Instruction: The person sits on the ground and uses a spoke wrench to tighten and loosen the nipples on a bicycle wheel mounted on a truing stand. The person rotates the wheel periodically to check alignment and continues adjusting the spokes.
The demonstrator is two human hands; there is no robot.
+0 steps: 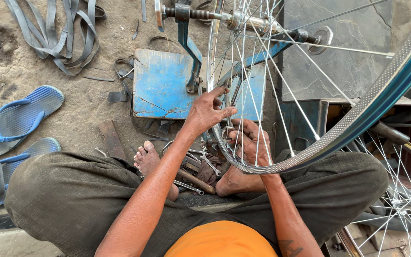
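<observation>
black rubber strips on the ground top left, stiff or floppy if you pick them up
Probably floppy: the black rubber strips lie in loose, overlapping loops on the dirt. They look thin and flat, so likely light. Tangled as they are, lifting one may drag others along.

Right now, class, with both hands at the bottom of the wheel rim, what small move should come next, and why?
Probably a slight turn of the spoke end under the right hand, since its fingers pinch there while the left hand steadies the rim, which sits in the blue stand.
</observation>
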